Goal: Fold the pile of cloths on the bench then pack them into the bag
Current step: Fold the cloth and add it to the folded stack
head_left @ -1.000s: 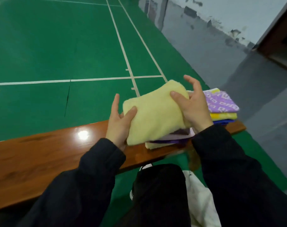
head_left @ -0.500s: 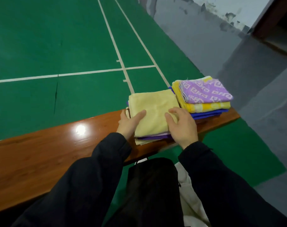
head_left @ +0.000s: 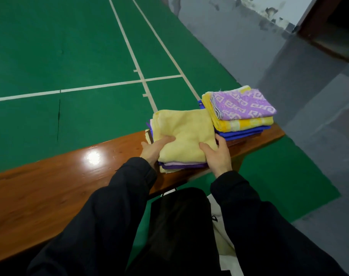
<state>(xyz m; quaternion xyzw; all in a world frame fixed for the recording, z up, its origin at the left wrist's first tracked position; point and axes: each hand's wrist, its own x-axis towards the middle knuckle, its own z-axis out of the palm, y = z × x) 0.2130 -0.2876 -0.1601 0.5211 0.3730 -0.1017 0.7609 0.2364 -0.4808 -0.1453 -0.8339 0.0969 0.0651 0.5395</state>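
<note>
- Head view, surface and room: a glossy wooden bench [head_left: 50,188] runs from near left to far right across a green court floor [head_left: 70,46] marked with white lines; grey floor and a scuffed wall lie to the far right.
- A folded pale yellow cloth [head_left: 186,132] tops a near stack of folded cloths at the bench's right part, its long axis running near to far.
- A second stack, topped by a purple patterned cloth [head_left: 243,105], sits just right, touching the first.
- The left hand [head_left: 152,150] grips the stack's near left edge, thumb on top.
- The right hand [head_left: 218,154] grips its near right corner, thumb on top.
- A dark bag [head_left: 179,220] stands below, near the bench.
</note>
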